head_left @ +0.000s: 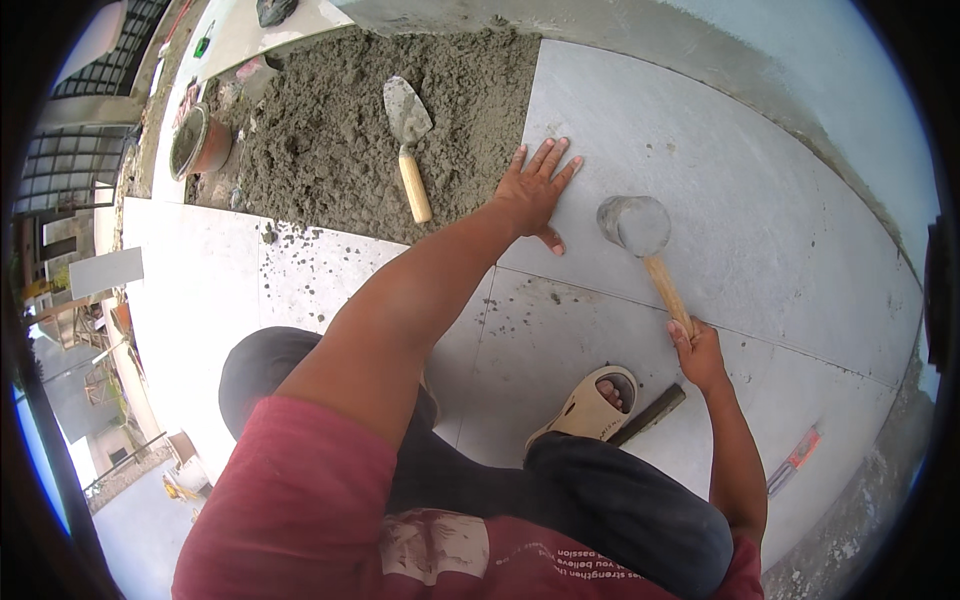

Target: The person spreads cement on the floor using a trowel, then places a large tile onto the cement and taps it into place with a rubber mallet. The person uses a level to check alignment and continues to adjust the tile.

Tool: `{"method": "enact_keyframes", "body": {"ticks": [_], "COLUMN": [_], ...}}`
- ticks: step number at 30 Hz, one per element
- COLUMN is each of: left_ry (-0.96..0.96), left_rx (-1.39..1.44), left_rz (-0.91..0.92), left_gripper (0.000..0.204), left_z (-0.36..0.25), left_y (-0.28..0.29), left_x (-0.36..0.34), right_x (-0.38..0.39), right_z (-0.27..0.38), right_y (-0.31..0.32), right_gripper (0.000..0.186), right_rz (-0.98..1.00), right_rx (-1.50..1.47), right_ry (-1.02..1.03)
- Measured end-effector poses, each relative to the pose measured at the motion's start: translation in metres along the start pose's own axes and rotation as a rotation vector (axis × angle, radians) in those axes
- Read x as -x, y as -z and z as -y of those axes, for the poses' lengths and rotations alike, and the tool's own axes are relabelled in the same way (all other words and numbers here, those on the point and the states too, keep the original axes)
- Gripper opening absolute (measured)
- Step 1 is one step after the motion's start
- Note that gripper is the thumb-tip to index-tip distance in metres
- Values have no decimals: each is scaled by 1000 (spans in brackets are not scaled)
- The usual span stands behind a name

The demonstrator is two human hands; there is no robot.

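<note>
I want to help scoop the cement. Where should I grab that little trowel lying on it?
Grab the trowel by its wooden handle, coming from the tile side. The handle points toward the person and lies free on the mortar, while the metal blade is flat, thin-edged and smeared with cement.

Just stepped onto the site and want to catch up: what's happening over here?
A person is squatting on large grey floor tiles. The left hand lies flat, fingers spread, on a tile next to the bed of wet mortar. The right hand grips the wooden handle of a rubber mallet, its head at that same tile. A trowel lies on the mortar, and a bucket stands at its far edge.
</note>
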State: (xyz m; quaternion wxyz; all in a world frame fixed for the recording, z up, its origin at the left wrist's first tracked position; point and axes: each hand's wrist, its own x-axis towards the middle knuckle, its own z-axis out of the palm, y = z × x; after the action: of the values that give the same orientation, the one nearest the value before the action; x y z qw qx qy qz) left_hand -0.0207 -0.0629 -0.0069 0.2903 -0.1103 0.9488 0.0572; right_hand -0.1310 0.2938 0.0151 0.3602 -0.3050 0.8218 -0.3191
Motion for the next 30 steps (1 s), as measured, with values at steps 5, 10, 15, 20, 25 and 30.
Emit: {"method": "enact_keyframes", "body": {"ticks": [5, 10, 15, 20, 25, 30], "left_ry": [76, 251, 229, 244, 193, 105], "left_rx": [43, 248, 253, 273, 258, 186], "left_rz": [63, 79, 69, 36, 9, -90], "left_gripper": [144, 144, 142, 142, 139, 117], "left_z": [2, -65, -67, -58, -71, -86], "left_y": [2, -17, -16, -33, -17, -65], "left_x": [10, 22, 16, 27, 18, 43], "right_x": [-24, -55, -118, -89, -77, -56], "right_z": [82, 118, 55, 127, 24, 105], "right_y": [23, 13, -3, 16, -11, 36], "right_gripper": [40, 40, 43, 44, 41, 42], "right_rz": [-76, -213, -114, -162, -220, -129], "right_rx": [-214, -465, -44, -306, -149, -262], "right_ry": [68, 370, -14, 58, 110, 0]}}
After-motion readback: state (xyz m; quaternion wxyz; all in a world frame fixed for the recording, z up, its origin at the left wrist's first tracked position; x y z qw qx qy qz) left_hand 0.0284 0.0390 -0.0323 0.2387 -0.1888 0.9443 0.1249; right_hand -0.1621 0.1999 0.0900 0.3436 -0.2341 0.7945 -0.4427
